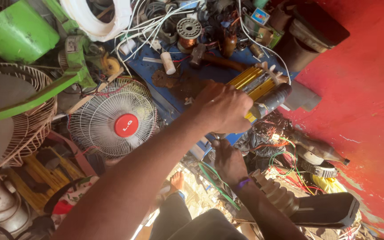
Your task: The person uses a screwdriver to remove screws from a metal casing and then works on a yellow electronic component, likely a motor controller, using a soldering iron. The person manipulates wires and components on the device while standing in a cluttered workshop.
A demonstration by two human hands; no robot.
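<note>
Held bundle: a long pack of yellow rods with a dark cylindrical end is lying across the right edge of the blue bench; its near part is hidden under the gripping hand.
Left hand: reaching in from the lower left, fingers curling tight around the bundle; fingertips are hidden on the far side.
Right hand: sitting below the bench's near edge, a purple band at the wrist; fingers are tucked out of sight, so whether they are closing on anything cannot be told.
Wire tangle: red, green and white leads are bunching just right of the right hand, too knotted to sort.
Hammer: rusty head and brown wooden handle are lying on the bench beyond the bundle.
Copper coil: a ribbed round spool is sitting near the bench's far edge.
Fan: a white wire grille with a red round hub is leaning at the bench's left edge.
Floor: red, scuffed, painted.
</note>
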